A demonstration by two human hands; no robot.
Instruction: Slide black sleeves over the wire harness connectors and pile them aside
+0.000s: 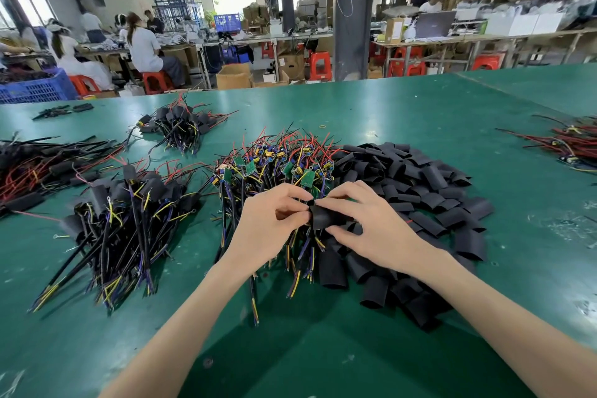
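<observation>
A black sleeve (324, 218) is pinched between both hands above the table's middle. My right hand (371, 220) grips its right side with thumb and fingers. My left hand (274, 220) pinches its left end; whatever else that hand holds is hidden. Behind the hands lies a heap of bare wire harnesses (274, 165) with green boards and red, blue and yellow wires. To the right spreads a pile of loose black sleeves (420, 203). A pile of sleeved harnesses (129, 223) lies to the left.
More sleeved harnesses (181, 126) lie farther back left, and a long bundle (38, 168) at the far left edge. Another wire bundle (571, 142) sits at the right edge. The green table (387, 113) stretches back; people work at benches beyond.
</observation>
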